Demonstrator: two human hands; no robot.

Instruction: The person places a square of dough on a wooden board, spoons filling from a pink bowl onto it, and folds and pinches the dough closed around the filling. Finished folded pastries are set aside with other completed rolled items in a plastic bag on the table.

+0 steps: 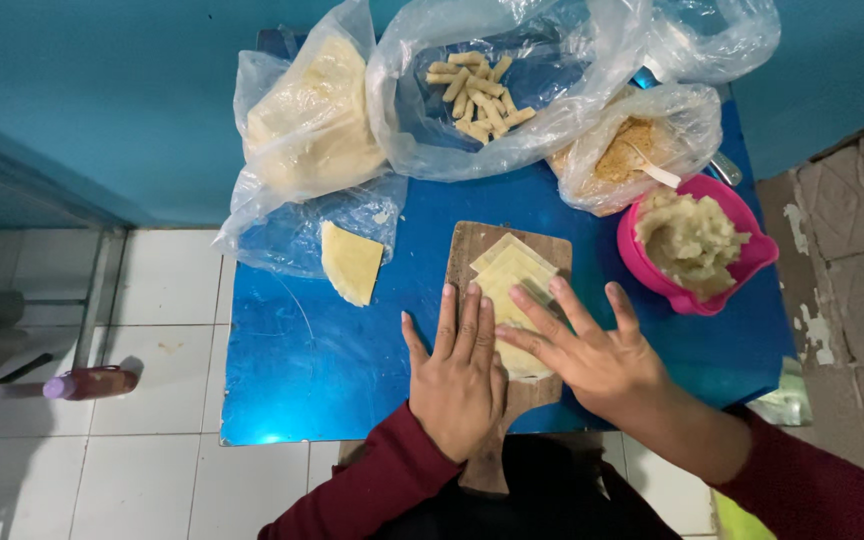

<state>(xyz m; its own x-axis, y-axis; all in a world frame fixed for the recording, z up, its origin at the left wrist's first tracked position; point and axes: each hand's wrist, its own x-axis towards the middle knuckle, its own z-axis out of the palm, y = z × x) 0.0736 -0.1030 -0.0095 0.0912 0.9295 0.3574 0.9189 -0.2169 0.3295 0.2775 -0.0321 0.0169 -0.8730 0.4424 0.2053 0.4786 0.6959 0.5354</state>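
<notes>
Left hand [459,375] and right hand [582,345] lie flat, fingers spread, side by side on pale dough sheets [512,285] atop the wooden board [472,250] at the table's [302,370] near edge, gripping nothing.

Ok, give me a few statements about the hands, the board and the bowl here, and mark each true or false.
1. Both hands, left hand and right hand, rest flat on pale dough sheets on the wooden cutting board. True.
2. The pink bowl is empty. False: it holds a pale mashed filling.
3. The board lies on a blue table. True.
4. The rolled sticks sit on the board. False: they lie in a clear plastic bag.
</notes>
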